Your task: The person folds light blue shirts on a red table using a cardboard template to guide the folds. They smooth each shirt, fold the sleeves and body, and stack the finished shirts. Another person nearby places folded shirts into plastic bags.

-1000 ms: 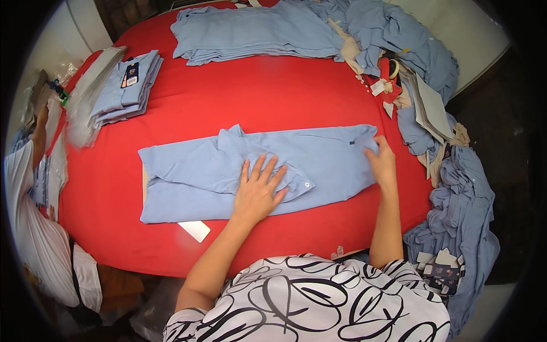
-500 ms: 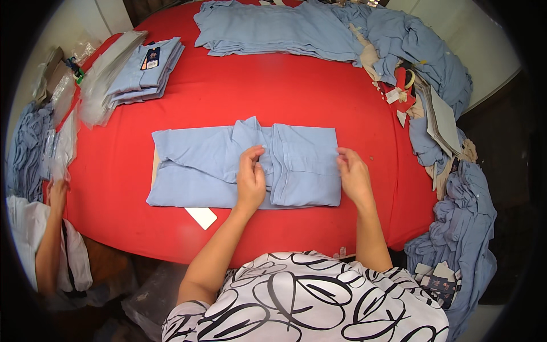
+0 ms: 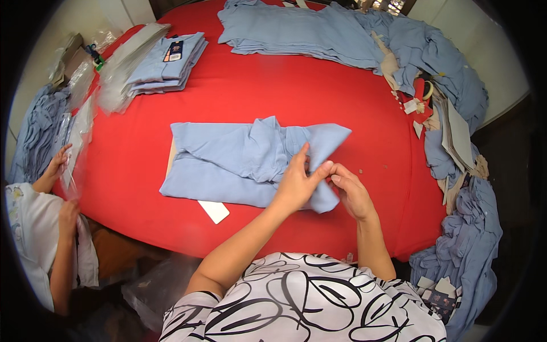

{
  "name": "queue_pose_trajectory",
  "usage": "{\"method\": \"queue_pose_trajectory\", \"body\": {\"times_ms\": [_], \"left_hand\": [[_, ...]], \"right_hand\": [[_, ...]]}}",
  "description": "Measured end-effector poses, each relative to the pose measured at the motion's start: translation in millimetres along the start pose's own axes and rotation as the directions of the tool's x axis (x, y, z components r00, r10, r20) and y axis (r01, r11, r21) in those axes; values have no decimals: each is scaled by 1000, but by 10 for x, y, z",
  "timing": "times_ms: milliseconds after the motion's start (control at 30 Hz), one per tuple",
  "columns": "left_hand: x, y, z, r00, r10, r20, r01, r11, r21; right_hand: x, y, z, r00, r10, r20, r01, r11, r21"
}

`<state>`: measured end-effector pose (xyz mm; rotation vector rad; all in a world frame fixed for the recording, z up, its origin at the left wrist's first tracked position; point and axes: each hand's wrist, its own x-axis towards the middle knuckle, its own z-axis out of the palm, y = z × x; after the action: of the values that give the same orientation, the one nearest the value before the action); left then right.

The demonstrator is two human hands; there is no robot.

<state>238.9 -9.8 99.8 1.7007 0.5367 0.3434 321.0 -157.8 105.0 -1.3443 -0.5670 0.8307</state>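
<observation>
A light blue shirt (image 3: 222, 154) lies partly folded in front of me on the red table. Its right end is raised into a tilted flap, with a corner pointing to the far right. My left hand (image 3: 297, 179) grips the flap from the left, its thumb reaching toward my right hand. Closed at the flap's right edge, my right hand (image 3: 353, 195) pinches the cloth, though its fingertips are partly hidden. A beige board edge (image 3: 171, 155) shows beneath the shirt's left side. From under the near edge sticks out a white card (image 3: 214, 211).
Folded shirts with a dark tag (image 3: 171, 62) lie at far left beside clear plastic bags (image 3: 128, 65). Along the back is a stack of blue garments (image 3: 302, 34); more heap up on the right. At left, another person's hand (image 3: 58, 157) handles a clear bag.
My left hand has moved right, close to my right hand. The shirt's flat right end is now lifted and bent up between them. The other person's second hand has come into view.
</observation>
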Motion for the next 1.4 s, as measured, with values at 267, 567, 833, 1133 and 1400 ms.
{"method": "queue_pose_trajectory", "body": {"times_ms": [267, 567, 833, 1133, 1400], "left_hand": [[116, 164, -1474, 946, -103, -306, 175, 960, 217], [328, -1067, -3059, 861, -47, -507, 439, 574, 692], [102, -1010, -2705, 849, -90, -520, 416, 721, 554], [-313, -948, -1649, 901, -243, -358, 304, 944, 125], [-687, -637, -155, 876, -480, 43, 418, 711, -565]], "right_hand": [[96, -41, 191, 989, -150, 9, 136, 918, 373], [159, 191, 217, 979, 187, 76, -180, 980, -88], [661, 85, 501, 991, 110, -79, -129, 946, -296], [827, 215, 90, 991, -125, -36, 47, 600, -799], [972, 333, -149, 928, -350, -124, -134, -5, -991]]}}
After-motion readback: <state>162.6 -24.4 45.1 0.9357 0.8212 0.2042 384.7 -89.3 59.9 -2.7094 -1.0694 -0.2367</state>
